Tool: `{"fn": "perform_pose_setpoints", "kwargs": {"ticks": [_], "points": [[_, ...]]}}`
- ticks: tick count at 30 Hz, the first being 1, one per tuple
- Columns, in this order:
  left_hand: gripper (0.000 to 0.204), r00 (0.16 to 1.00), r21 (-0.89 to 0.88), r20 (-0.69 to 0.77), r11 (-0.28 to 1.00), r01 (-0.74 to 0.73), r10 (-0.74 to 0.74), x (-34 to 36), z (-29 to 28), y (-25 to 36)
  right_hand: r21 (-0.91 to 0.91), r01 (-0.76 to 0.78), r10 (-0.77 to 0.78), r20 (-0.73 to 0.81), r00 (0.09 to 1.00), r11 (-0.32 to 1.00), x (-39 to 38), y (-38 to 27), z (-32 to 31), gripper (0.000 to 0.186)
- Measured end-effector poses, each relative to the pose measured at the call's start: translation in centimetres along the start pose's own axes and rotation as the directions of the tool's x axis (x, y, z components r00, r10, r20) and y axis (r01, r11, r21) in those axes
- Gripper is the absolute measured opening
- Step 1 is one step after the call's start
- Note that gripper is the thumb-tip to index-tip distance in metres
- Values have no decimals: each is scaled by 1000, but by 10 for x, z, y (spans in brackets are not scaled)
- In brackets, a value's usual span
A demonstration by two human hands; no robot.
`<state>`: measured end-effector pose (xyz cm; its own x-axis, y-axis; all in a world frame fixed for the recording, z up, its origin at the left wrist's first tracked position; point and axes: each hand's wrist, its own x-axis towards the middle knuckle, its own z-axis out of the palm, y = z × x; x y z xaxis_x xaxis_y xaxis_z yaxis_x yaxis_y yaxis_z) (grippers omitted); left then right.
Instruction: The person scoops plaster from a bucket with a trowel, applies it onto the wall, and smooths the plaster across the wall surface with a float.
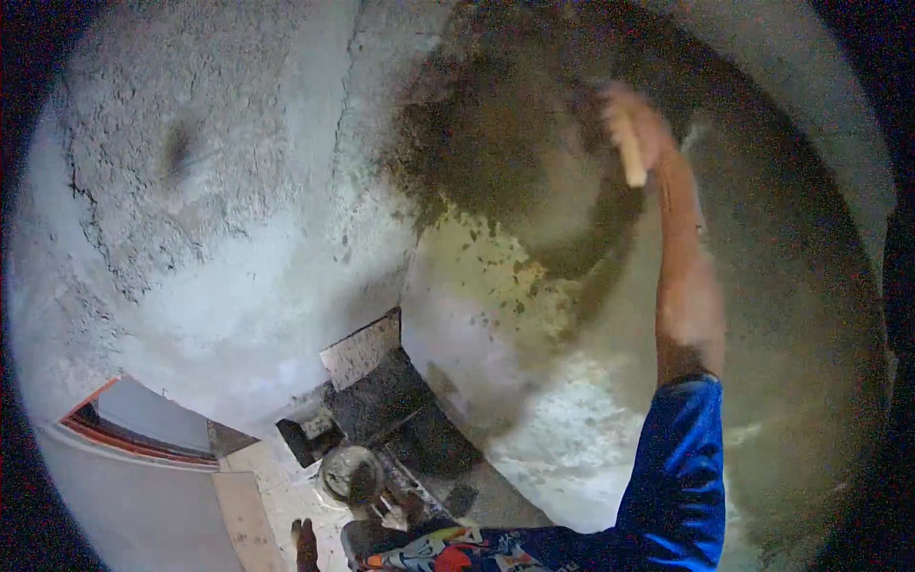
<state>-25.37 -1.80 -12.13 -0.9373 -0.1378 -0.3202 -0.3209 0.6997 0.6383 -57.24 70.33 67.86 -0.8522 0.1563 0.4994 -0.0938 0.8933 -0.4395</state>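
Note:
My right arm, in a blue short sleeve, stretches up along a rough plastered wall (581,324). My right hand (650,129) is closed around a pale wooden handle (629,157). Motion blurs the hand. Whatever the handle is fixed to cannot be made out against the dark, damp-looking patch (496,143) around it. Below that patch the surface turns yellowish and pale, with dark spatters. My left hand is out of view.
Low on the left, a round bucket (351,475) stands on the floor beside dark boards or slabs (391,405). A bare foot (304,545) shows near it. Further left is an orange-edged opening or frame (143,434). Another rough, whitish wall (219,248) meets this one at a corner.

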Motion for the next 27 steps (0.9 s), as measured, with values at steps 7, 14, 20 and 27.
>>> {"fn": "perform_pose_setpoints", "kwargs": {"ticks": [7, 14, 20, 27], "points": [[53, 977, -610, -48, 780, 136, -208, -24, 12, -5, 2, -571, 566, 135, 813, 821, -322, 163, 125, 26], [26, 934, 234, 233, 917, -323, 269, -49, -29, 8, -194, -910, 783, 593, 188, 366, -697, 97, 230, 24], [33, 899, -23, 399, 982, -188, 182, -44, -30, 136, -362, -886, 829, 557, 42, 289, -760, 78, 223, 23], [46, 677, -246, 576, 887, -391, 458, -64, 12, 117, -275, -879, 747, 653, 127, 390, -679, 68, 303, 22]]}}
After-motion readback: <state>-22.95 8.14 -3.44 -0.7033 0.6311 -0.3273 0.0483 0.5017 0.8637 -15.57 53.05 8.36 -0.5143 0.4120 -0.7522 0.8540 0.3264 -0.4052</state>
